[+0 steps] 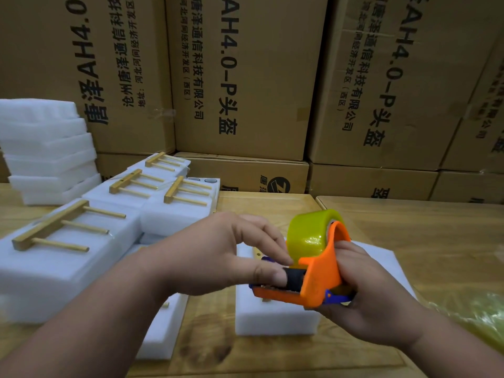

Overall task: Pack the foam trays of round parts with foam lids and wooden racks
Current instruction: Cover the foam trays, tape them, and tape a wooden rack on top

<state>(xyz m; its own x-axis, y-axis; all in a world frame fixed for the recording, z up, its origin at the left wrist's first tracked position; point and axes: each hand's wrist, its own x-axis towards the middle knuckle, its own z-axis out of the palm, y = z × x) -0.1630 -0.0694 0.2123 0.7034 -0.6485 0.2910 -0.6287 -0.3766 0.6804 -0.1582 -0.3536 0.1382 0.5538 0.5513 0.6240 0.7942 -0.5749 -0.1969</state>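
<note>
The right hand [373, 290] grips an orange tape dispenser [313, 279] above a foam block [275, 320] near the tabletop's [272, 205] front edge. The left hand [218, 255] pinches the tape end at the dispenser's mouth with thumb and forefinger. Foam blocks topped with wooden racks [62, 227] sit toward the left edge, with foam lids [46, 148] stacked behind them.

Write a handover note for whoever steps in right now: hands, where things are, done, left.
Right hand grips the orange tape dispenser above a foam pack. Left hand pinches at the tape end by the roller.
Done: four foam packs at left each carry a wooden rack on top.
Spare foam lids are stacked far left.
Left: tape the pack under the hands; whether the others are taped cannot be told.
</note>
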